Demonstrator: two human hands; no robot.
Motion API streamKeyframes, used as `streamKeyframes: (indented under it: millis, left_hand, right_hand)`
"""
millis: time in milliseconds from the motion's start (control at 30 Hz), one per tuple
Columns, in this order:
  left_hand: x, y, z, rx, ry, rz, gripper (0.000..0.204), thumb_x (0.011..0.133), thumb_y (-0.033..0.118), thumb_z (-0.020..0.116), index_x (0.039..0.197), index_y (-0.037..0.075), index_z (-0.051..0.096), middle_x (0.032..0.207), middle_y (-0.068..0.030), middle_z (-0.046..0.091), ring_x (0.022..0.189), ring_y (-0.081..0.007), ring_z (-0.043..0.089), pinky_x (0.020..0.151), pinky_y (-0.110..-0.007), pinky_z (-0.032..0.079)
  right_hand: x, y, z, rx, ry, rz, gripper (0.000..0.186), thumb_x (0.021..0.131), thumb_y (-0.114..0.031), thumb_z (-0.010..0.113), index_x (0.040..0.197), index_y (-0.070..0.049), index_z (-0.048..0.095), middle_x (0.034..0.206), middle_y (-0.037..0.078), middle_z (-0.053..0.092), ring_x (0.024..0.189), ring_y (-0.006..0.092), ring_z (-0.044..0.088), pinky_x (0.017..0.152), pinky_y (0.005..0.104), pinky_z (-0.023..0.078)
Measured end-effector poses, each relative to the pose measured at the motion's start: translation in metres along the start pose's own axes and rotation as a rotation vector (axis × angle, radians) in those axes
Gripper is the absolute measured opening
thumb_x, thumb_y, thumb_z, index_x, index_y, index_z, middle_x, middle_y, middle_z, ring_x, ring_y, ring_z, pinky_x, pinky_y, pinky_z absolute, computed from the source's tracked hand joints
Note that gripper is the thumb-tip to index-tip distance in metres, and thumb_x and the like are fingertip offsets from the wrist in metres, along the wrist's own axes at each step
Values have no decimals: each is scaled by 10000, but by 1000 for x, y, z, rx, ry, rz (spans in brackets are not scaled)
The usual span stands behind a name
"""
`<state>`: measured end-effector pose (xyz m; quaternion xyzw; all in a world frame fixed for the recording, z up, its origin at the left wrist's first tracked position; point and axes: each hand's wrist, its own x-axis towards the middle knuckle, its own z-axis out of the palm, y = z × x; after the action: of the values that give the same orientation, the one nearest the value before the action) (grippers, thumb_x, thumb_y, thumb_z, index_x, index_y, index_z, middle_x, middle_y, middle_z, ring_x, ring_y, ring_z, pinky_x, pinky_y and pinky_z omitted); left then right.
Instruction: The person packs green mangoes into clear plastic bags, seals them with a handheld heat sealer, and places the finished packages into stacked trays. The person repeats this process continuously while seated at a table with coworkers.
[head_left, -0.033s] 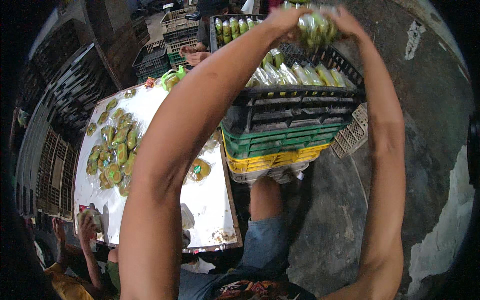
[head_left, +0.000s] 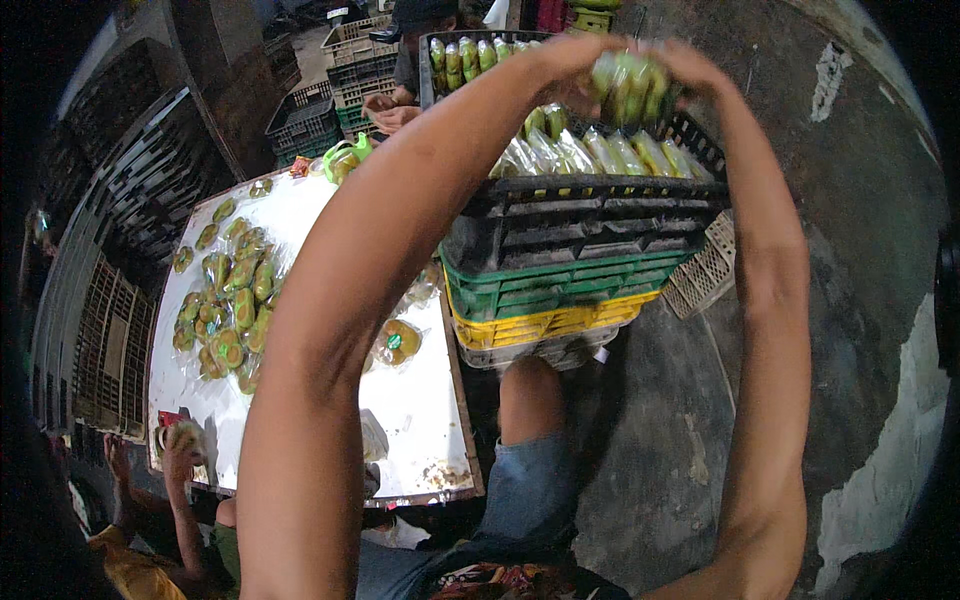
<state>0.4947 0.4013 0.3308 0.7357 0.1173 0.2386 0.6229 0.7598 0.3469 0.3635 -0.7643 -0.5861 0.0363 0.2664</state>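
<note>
Both my arms stretch far forward over the stacked crates. Between my hands hangs a clear plastic bag of green fruit [head_left: 630,92], blurred by motion. My left hand [head_left: 580,68] grips its left side and my right hand [head_left: 690,68] its right side; some fingertips are smeared. Beneath it is the top black crate [head_left: 600,190], where similar bags of green fruit [head_left: 610,150] stand in a row along the near side. More bagged fruit [head_left: 465,60] lines its far left part. My forearms hide part of the crate and the table.
Left of me, a white table [head_left: 415,440] bears several bagged fruits [head_left: 235,280] and a green bag [head_left: 345,160]. Other people's hands show at its far side [head_left: 390,115] and near left [head_left: 180,450]. Crates [head_left: 355,70] are stacked behind; a pale crate [head_left: 705,270] lies on the floor.
My hands and the bag of fruit have come down slightly toward the top crate. The near-left person's hand has shifted slightly.
</note>
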Motion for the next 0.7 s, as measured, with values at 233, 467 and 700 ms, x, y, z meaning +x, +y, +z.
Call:
streamKeyframes:
  millis: [233, 467, 700]
  left_hand:
    - [-97, 31, -18, 364, 319, 191, 649, 865, 340, 759, 1272, -103, 517, 1000, -197, 682, 796, -227, 687, 660, -306, 559]
    - [-309, -8, 27, 11, 569, 345, 552, 917, 205, 676, 1351, -52, 452, 1130, -164, 648, 1004, -217, 662, 852, -329, 528]
    - [-516, -117, 66, -72, 1049, -176, 482, 915, 168, 667, 1317, -34, 496, 1063, -143, 679, 988, -222, 652, 914, -363, 497]
  right_hand:
    - [-20, -54, 34, -323, -160, 49, 891, 837, -763, 522, 1135, 64, 667, 1063, 257, 678, 977, 355, 690, 822, 506, 547]
    - [84, -53, 91, -423, -252, -281, 883, 868, -790, 424, 1290, -40, 626, 1251, 237, 627, 1139, 343, 613, 955, 463, 475]
    - [77, -52, 122, -176, -756, 17, 589, 929, -564, 460, 1159, -57, 651, 1175, 184, 645, 1045, 298, 622, 875, 495, 501]
